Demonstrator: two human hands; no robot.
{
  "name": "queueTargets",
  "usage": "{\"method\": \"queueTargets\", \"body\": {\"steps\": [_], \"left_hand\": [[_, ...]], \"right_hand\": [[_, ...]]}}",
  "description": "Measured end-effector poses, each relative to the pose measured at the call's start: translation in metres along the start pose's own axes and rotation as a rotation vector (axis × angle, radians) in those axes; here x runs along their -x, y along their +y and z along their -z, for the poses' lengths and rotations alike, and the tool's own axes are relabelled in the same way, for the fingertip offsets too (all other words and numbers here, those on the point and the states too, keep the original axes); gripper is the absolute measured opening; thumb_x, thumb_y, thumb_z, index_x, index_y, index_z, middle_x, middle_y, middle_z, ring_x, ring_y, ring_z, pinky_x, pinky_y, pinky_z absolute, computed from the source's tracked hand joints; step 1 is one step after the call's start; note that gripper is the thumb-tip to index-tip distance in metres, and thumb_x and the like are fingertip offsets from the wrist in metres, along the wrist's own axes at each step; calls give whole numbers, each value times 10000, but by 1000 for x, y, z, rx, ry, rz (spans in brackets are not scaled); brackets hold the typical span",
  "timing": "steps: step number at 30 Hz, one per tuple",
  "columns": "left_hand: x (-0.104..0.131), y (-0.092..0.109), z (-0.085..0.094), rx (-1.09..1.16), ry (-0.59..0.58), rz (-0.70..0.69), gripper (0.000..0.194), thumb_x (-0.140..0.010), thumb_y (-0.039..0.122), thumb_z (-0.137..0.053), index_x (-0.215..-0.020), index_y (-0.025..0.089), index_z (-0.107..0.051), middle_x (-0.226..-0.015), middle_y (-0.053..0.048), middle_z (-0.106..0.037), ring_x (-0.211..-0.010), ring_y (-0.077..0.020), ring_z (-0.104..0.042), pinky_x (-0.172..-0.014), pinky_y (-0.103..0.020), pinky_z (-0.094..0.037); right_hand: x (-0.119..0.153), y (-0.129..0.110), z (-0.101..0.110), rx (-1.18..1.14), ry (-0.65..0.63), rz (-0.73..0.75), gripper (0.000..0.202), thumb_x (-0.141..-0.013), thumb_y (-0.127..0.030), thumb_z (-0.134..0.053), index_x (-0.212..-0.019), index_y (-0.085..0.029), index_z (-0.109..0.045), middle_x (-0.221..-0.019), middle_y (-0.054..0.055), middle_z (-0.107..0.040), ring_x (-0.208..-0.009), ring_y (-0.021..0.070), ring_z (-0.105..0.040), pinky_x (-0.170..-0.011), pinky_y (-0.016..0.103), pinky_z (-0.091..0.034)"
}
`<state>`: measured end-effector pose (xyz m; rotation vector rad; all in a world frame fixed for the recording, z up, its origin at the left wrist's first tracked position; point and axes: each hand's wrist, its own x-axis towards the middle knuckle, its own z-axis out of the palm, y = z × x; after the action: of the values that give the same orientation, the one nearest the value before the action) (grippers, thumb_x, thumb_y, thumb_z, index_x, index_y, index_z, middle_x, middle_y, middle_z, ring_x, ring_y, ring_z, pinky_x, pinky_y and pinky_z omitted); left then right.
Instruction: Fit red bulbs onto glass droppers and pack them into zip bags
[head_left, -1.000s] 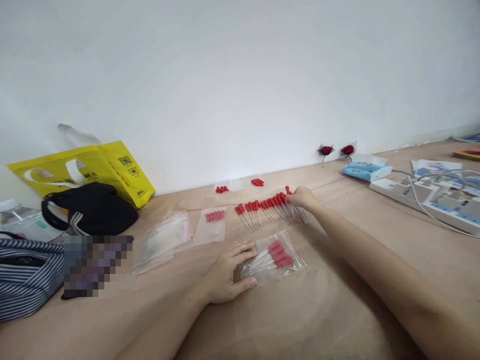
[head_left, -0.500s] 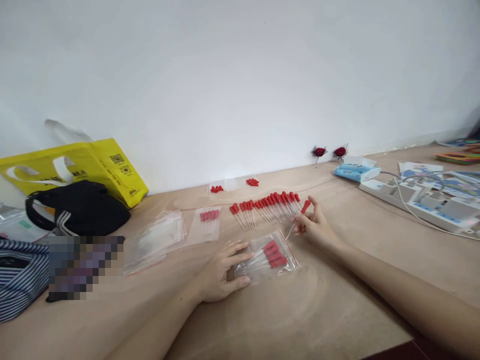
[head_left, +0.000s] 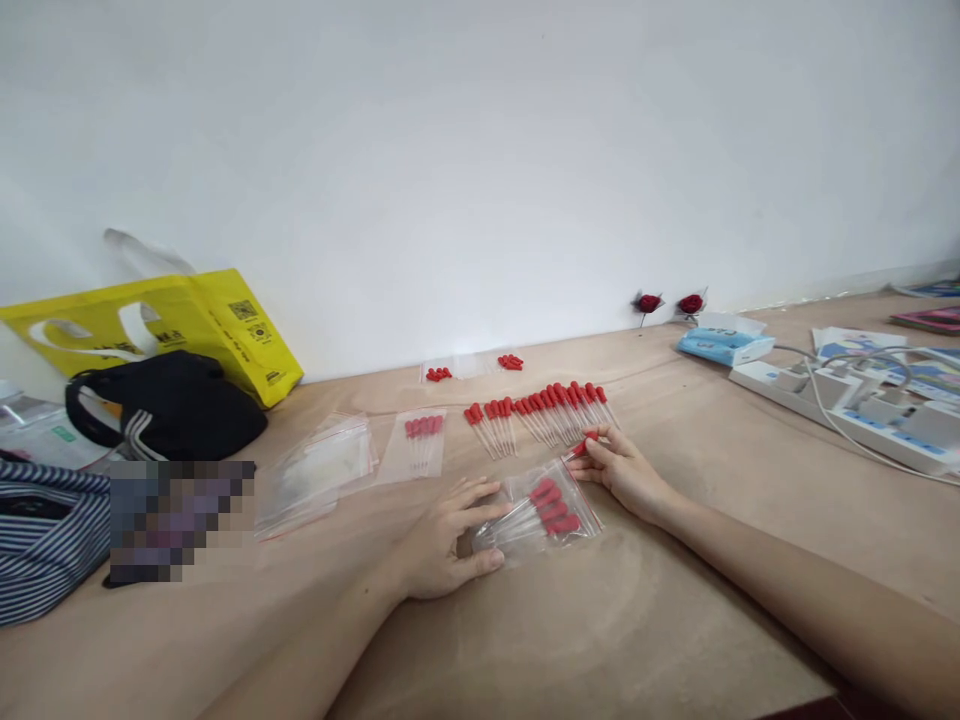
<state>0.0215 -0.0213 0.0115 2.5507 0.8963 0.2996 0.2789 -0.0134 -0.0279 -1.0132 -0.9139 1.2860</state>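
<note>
A clear zip bag (head_left: 525, 522) with several red-topped droppers inside lies on the table in front of me. My left hand (head_left: 454, 538) rests on its left end, fingers spread. My right hand (head_left: 611, 468) pinches a single dropper (head_left: 582, 446) by its red bulb, at the bag's upper right edge; the dropper's thin tube is hard to make out there. Behind the bag, a fanned row of loose droppers (head_left: 559, 408) lies with red bulbs toward the wall. Left of that row is another clear bag (head_left: 424, 445) holding several droppers.
Stacked clear bags (head_left: 322, 470) lie at left, near a black pouch (head_left: 195, 410) and a yellow bag (head_left: 255, 340). Small bags with red bulbs (head_left: 511, 362) sit by the wall. At right are a tissue pack (head_left: 724, 342) and a power strip (head_left: 847, 410) with cables.
My right hand has moved left and toward the bag, bringing the dropper to its edge and tilting it over. My left hand stays on the bag. The view has shifted slightly.
</note>
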Motion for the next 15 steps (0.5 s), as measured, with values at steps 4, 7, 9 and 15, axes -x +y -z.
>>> {"method": "queueTargets", "body": {"steps": [4, 7, 9, 15], "left_hand": [[0, 1, 0, 14, 6, 5, 516, -753, 348, -570, -1241, 258, -431, -1347, -47, -379, -1251, -255, -300, -1030, -471, -218], [-1, 3, 1, 22, 8, 14, 557, -752, 357, -567, -1266, 234, -391, -1343, -53, -385, -1249, -250, -303, -1037, -463, -213], [-1, 3, 1, 13, 2, 23, 562, -752, 350, -566, -1267, 215, -387, -1347, -62, -378, -1252, -247, -299, -1038, -457, -216], [0, 0, 1, -1, 7, 16, 547, -769, 357, -545, -1272, 228, -372, -1349, -60, -374, -1253, -245, -296, -1036, -471, -211]], "right_hand": [[2, -3, 1, 94, -136, -21, 373, -617, -393, -664, -827, -197, -426, -612, -67, -509, -454, 70, -523, -462, 224, -453], [6, -5, 1, 186, -203, 7, 390, -634, -428, -647, -846, -201, -411, -593, -95, -492, -323, 33, -422, -319, 172, -319], [8, -6, -1, 235, -269, -4, 392, -640, -450, -637, -831, -201, -402, -579, -104, -491, -274, 11, -344, -283, 156, -231], [8, -1, -5, 196, -415, -9, 397, -654, -498, -614, -812, -195, -412, -708, -41, -568, -500, 52, -496, -449, 175, -367]]}}
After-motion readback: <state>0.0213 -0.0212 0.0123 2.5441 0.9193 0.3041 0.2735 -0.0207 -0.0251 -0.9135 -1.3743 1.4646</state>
